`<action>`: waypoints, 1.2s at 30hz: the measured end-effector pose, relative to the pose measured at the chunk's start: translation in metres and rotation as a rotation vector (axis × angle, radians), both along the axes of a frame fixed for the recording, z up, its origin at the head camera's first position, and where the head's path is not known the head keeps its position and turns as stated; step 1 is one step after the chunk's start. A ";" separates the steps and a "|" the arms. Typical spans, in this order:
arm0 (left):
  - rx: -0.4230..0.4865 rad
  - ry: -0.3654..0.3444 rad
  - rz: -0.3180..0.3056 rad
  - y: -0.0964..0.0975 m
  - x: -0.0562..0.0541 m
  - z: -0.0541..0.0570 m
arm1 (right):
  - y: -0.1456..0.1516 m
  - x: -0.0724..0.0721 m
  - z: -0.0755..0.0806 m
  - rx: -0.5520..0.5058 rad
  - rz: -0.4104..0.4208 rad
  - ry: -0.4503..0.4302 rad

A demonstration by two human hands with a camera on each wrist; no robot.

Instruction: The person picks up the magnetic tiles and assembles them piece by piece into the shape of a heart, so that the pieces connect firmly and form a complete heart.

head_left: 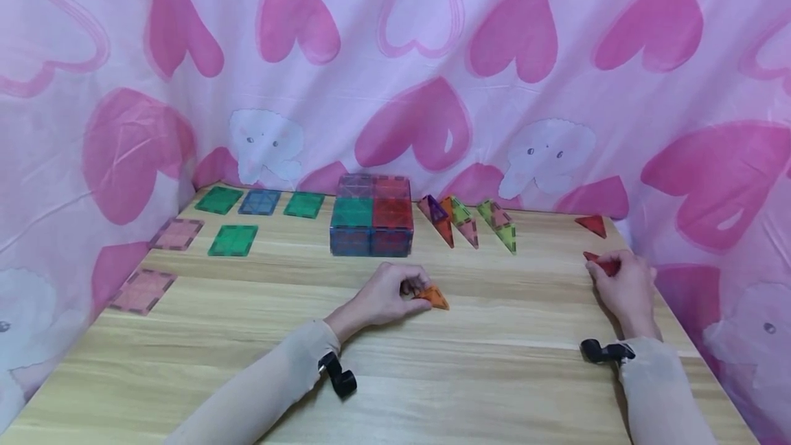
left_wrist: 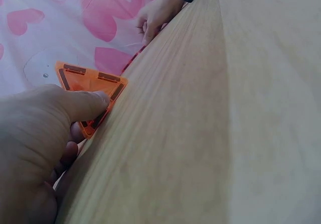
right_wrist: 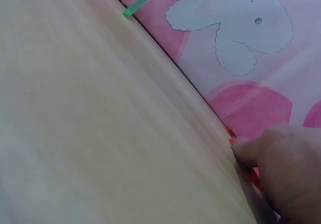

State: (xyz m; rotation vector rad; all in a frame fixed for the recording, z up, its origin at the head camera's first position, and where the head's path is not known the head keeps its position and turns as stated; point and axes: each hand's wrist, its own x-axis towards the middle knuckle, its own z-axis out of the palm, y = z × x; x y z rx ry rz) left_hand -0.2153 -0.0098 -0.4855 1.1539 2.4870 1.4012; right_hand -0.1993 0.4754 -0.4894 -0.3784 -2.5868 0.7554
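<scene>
My left hand (head_left: 395, 292) pinches an orange triangular magnetic tile (head_left: 436, 297) over the middle of the table. In the left wrist view the thumb lies across the face of that orange tile (left_wrist: 83, 78), its dark edge magnets showing. At the table's right side my right hand (head_left: 625, 290) holds a red triangular tile (head_left: 608, 267) close to the tabletop, its fingers hiding part of it. Only slivers of the red tile (right_wrist: 230, 133) show beside the fingers in the right wrist view. Just behind that hand lies another red triangle (head_left: 593, 226).
A box built of blue, green and red square tiles (head_left: 371, 241) stands at the back centre. Right of it lie purple, orange, pink and green triangles (head_left: 494, 222). Green, blue and pink squares (head_left: 233, 241) are spread at the left. A pink curtain (head_left: 395, 74) hangs behind the table.
</scene>
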 end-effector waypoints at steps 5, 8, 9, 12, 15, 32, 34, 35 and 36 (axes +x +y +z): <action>0.000 0.007 0.000 0.000 0.000 -0.002 | -0.006 0.008 0.003 -0.043 -0.004 -0.068; 0.004 0.010 -0.001 0.000 -0.001 -0.002 | -0.012 0.013 0.004 -0.060 0.013 -0.067; 0.005 0.011 -0.001 0.000 -0.001 -0.002 | -0.014 0.014 0.004 -0.066 0.023 -0.065; 0.000 0.016 0.006 0.000 -0.001 -0.002 | -0.018 0.015 0.003 -0.065 0.060 -0.012; 0.002 0.015 0.004 0.001 -0.001 -0.003 | -0.022 0.017 0.002 -0.108 0.055 0.038; 0.008 0.011 -0.005 0.000 -0.002 -0.001 | -0.157 0.039 -0.003 -0.569 0.648 0.168; 0.007 0.015 -0.002 0.000 -0.002 -0.001 | -0.171 0.041 -0.004 -0.579 0.707 0.153; 0.007 0.016 -0.001 0.000 -0.001 -0.001 | -0.177 0.041 -0.005 -0.579 0.727 0.146; 0.008 0.018 0.001 0.001 -0.001 -0.001 | -0.182 0.042 -0.005 -0.577 0.748 0.139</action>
